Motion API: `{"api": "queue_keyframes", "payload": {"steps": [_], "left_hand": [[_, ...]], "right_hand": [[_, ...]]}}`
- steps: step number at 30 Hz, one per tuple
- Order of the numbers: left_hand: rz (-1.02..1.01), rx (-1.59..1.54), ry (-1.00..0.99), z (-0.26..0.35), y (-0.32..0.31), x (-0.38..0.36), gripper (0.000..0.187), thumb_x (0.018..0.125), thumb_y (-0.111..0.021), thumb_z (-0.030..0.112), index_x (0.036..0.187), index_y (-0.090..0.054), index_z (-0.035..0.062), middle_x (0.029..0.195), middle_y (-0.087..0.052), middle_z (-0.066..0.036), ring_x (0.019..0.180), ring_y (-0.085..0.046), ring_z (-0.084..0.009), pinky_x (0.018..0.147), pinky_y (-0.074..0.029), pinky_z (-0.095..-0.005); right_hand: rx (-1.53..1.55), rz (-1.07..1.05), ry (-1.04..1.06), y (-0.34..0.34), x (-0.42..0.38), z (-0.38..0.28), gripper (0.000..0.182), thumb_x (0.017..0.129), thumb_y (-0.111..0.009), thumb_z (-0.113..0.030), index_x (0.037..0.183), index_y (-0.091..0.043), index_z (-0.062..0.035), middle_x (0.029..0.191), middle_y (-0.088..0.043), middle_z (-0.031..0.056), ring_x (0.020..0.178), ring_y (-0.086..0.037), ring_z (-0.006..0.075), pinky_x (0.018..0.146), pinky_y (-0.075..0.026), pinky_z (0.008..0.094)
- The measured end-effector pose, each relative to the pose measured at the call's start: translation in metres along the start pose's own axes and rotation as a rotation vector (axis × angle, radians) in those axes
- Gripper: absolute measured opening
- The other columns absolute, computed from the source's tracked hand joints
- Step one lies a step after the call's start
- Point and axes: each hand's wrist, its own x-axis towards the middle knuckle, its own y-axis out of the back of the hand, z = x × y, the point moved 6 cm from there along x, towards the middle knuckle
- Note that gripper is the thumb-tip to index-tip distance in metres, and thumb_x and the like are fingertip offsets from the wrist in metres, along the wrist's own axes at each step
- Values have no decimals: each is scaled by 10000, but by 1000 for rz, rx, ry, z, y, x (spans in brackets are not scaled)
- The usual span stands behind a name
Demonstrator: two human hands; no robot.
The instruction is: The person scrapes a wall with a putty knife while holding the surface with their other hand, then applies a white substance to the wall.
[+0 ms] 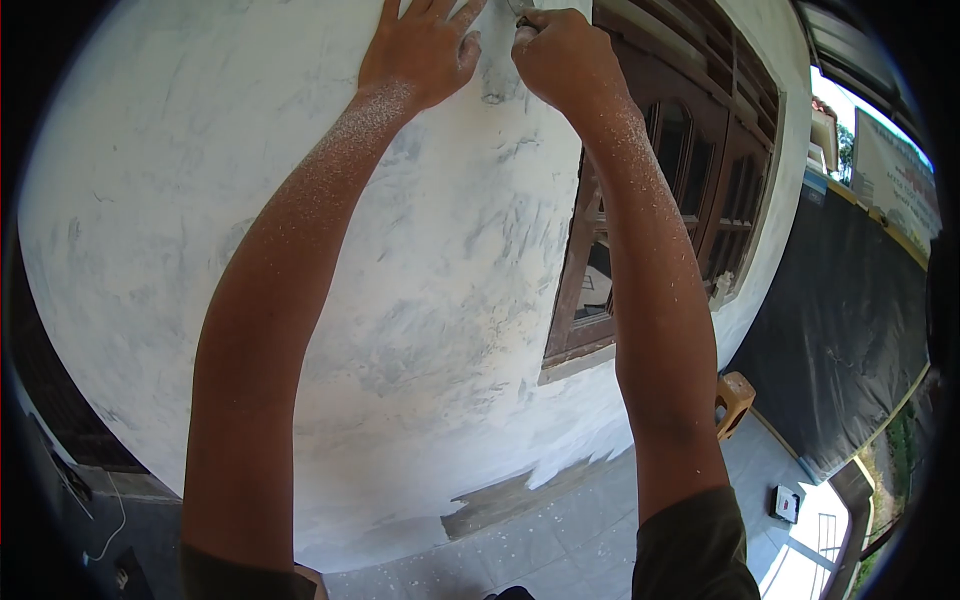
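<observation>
Both arms reach up along a white, patchy plastered wall [420, 260]. At the top of the view my left hand [420, 50] lies against the wall with its fingers spread and nothing in it; its fingertips are partly cut off by the frame edge. Just right of it my right hand [568, 55] is closed around the dark handle of a small tool [524, 22]. The tool's far end is at the frame's top edge and hard to make out. White dust speckles both wrists and forearms.
A brown wooden window [700, 130] is set in the wall on the right, partly behind my right arm. Below it stand a tan plastic stool [735, 400] and a small container [784, 504] on the tiled floor [570, 530]. Dark sheeting [840, 320] hangs at the right.
</observation>
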Motion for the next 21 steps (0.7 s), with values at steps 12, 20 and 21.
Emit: {"api": "queue_keyframes", "payload": {"steps": [12,20,21], "left_hand": [[24,-21,11,-1,-1,0,590,1049,-429,360,1578,-393,102,1682,-281,-132,1579,-182,-269,1295,-97,-516],[2,-18,16,0,0,1,597,1038,-447,364,1575,-400,107,1682,-281,-131,1579,-185,-269,1292,-97,-518],[12,-20,10,-2,-1,0,597,1037,-450,366,1575,-402,110,1683,-280,-133,1579,-184,-268,1293,-95,-517]], "right_hand": [[-19,15,-6,0,-3,-7,361,973,-558,-186,1276,-721,-76,1008,-754,241,891,-757,388,889,-594,447],[15,-19,-80,-3,-7,-2,386,982,-555,-228,1310,-699,-81,1014,-751,247,917,-747,405,903,-586,458],[-19,-2,-43,-1,-5,-4,383,983,-557,-225,1310,-700,-85,1012,-752,245,913,-749,400,901,-587,458]]}}
